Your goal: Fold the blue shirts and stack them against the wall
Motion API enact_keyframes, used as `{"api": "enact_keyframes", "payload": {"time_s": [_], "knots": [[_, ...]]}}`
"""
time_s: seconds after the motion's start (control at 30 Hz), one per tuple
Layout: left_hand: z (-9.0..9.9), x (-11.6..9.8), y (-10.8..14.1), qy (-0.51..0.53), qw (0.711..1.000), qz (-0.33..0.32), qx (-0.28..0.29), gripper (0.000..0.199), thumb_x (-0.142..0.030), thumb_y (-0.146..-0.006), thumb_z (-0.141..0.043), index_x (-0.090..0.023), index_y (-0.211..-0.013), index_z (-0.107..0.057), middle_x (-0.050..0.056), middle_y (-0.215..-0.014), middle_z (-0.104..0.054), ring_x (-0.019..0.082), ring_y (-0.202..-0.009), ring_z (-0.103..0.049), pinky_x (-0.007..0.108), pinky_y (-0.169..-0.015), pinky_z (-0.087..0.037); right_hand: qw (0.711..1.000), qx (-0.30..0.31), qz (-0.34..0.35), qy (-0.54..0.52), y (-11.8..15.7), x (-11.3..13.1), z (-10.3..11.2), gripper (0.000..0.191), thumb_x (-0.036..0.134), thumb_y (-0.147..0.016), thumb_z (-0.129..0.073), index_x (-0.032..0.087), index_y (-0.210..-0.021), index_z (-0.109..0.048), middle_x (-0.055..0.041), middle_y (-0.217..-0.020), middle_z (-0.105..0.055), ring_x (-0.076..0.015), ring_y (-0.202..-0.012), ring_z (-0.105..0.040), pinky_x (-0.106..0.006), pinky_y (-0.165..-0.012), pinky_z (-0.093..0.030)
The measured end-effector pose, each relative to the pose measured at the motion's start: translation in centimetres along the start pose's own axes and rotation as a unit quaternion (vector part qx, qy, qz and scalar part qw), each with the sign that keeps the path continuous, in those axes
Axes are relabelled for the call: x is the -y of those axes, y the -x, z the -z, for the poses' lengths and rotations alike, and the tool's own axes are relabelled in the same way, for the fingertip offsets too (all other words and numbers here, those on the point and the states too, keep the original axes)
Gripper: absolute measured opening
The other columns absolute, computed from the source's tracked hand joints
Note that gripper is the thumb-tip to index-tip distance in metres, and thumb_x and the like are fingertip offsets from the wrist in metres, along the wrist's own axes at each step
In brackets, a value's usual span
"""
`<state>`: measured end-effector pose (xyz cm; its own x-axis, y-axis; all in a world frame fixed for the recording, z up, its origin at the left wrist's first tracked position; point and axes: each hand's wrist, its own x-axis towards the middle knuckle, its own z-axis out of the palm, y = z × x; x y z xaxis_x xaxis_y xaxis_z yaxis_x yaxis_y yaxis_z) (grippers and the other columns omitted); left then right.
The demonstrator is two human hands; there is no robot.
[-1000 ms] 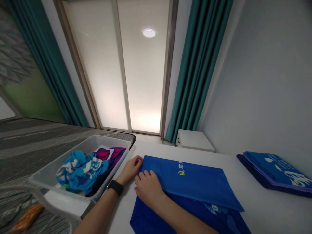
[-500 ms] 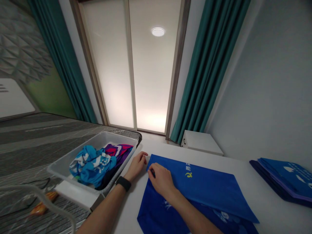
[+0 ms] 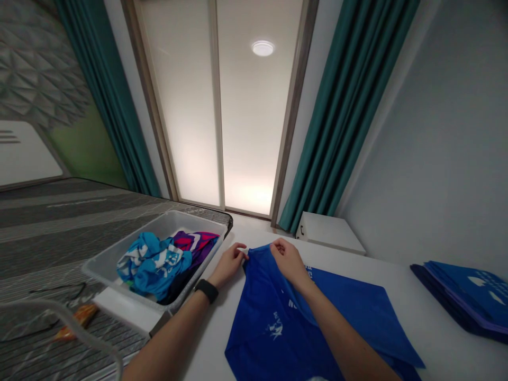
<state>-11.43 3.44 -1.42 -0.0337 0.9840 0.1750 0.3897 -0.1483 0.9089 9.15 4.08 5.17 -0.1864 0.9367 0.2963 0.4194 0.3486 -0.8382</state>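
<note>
A blue shirt with white print lies partly folded over on the white table. At its far left corner my left hand, with a dark watch on the wrist, pinches the cloth between thumb and fingers. My right hand is closed on the shirt's far edge, a short way to the right, and lifts it a little. A lighter blue layer spreads flat to the right, partly behind my right forearm. The shirt's near part runs out of view at the bottom.
Left of the table, a translucent plastic bin holds crumpled blue, purple and red clothes. A stack of folded blue and purple clothes lies at the right. Beyond the table's far edge stands a white cabinet.
My right hand has moved right and up, pulling the shirt's upper layer with it, so more dark blue cloth and white print show. My left hand now pinches the corner.
</note>
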Motion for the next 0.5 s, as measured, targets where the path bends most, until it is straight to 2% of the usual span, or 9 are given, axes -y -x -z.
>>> {"api": "enact_keyframes", "payload": {"time_s": [0.2,0.33,0.5], "knots": [[-0.5,-0.1,-1.6,-0.006,0.999,0.05,0.018,0.035,-0.024,-0.078,-0.047,-0.012,-0.109,-0.059,0.008,-0.082,-0.073,0.012,-0.051,-0.054,0.025,-0.053,-0.039,1.0,-0.005,0.002,-0.018,-0.1,0.2,0.3,0.025,0.041,-0.083,-0.047,0.021,-0.072,-0.056,-0.0007,-0.067,-0.062,-0.0162,-0.06,-0.056,-0.027,-0.059,-0.044],[-0.8,0.1,-2.6,-0.027,0.998,0.059,0.005,0.033,-0.022,-0.076,-0.051,-0.012,-0.105,-0.063,0.008,-0.081,-0.074,0.013,-0.055,-0.057,0.024,-0.054,-0.04,1.0,-0.001,0.003,-0.019,0.1,0.4,0.4,0.023,0.04,-0.083,-0.047,0.02,-0.073,-0.056,0.0001,-0.067,-0.061,-0.0157,-0.061,-0.056,-0.026,-0.059,-0.043],[-1.0,0.3,-3.3,-0.053,0.996,0.074,-0.006,0.029,-0.031,-0.081,-0.052,-0.013,-0.097,-0.068,0.007,-0.079,-0.073,0.016,-0.063,-0.062,0.025,-0.058,-0.043,0.999,0.037,0.025,-0.028,1.3,1.1,-0.1,0.021,0.035,-0.086,-0.047,0.02,-0.076,-0.056,0.0012,-0.068,-0.06,-0.0149,-0.063,-0.056,-0.025,-0.061,-0.042]]}}
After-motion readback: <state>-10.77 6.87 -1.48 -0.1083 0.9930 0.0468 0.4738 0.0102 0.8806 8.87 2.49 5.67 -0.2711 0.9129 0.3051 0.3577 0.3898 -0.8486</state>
